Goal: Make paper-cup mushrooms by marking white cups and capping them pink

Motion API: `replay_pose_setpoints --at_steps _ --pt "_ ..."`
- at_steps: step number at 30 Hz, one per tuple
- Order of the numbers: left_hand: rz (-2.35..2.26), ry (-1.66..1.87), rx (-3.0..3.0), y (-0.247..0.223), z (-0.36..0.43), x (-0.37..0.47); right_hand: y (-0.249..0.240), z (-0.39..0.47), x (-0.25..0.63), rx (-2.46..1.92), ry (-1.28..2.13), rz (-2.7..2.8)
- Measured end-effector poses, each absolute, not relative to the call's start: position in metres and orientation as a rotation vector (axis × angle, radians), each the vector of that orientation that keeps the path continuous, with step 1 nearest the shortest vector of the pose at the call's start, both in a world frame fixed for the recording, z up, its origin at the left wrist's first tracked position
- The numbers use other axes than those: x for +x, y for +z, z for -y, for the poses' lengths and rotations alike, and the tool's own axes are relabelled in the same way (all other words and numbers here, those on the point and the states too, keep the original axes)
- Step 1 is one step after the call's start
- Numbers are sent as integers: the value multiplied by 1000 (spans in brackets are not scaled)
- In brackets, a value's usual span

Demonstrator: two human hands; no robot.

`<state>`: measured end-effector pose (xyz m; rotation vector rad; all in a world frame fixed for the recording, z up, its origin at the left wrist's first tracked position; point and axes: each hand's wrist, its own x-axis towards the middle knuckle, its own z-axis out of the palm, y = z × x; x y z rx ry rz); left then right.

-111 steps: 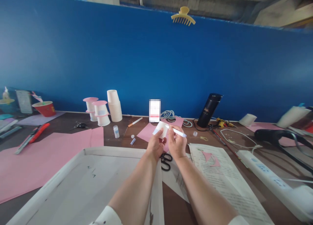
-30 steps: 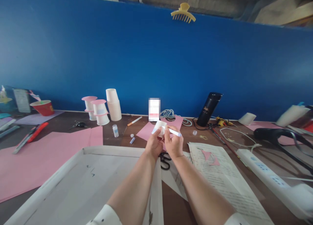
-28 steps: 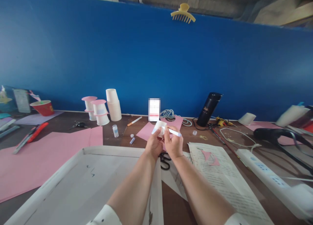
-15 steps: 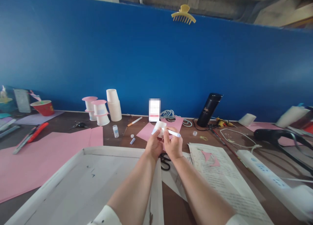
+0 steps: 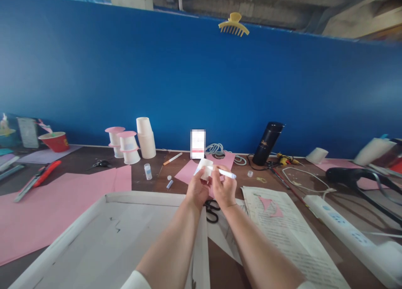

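Note:
In front of me, at the middle of the table, my left hand (image 5: 198, 188) is closed round a small white paper piece (image 5: 205, 167). Whether it is a cup or a flat scrap I cannot make out. My right hand (image 5: 223, 190) grips a white marker pen (image 5: 226, 173) with a pale blue end, which points out to the right. The pen's other end meets the white paper, partly hidden by my fingers. Pink paper (image 5: 186, 171) lies under and behind both hands. Black-handled scissors (image 5: 212, 213) rest just below my wrists.
Stacked paper cups (image 5: 146, 142) and pink-topped cup spools (image 5: 129, 148) stand back left, near a small bottle (image 5: 148, 171) and a pen cap (image 5: 169, 184). A white tray (image 5: 138, 195) fills the front left. Rightward are printed sheets (image 5: 292, 234), a black flask (image 5: 268, 143) and a power strip (image 5: 337, 222).
The pen's blue end has shifted slightly right and down with my right hand. Both hands keep their hold, and the view has tilted up a little.

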<state>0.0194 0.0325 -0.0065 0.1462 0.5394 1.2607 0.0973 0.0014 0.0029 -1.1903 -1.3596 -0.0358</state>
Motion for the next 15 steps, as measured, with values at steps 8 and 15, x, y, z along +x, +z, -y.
replay_pose_setpoints --at_steps 8,15 --pt "-534 1186 105 2 -27 18 -8 -27 117 -1038 593 771" --pt "-549 1035 117 7 -24 17 -20 -32 116 -937 901 823"
